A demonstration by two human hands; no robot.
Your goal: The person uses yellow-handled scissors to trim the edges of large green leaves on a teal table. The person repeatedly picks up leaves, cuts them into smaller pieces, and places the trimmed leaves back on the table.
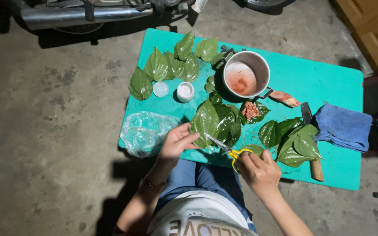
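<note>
While the left hand (176, 142) is pinching a large green leaf (205, 123) by its lower edge, the right hand (259, 171) is gripping yellow-handled scissors (229, 150) whose blades are reaching toward that leaf's base, just above the near edge of the teal surface (329, 78). The blade tips are working very near the left thumb, so a slip could nick it, and a crooked cut could tear the leaf. The metal pot (246, 74) is standing close behind the leaf pile, holding what looks like a reddish paste at its bottom, though the view is too dim to be sure; a careless elbow could tip it. A small white jar (185, 91) is sitting open with its lid (160, 89) beside it, holding something white. A crumpled clear plastic bag (145, 132) is lying at the surface's left corner, partly overhanging, its contents unclear.
</note>
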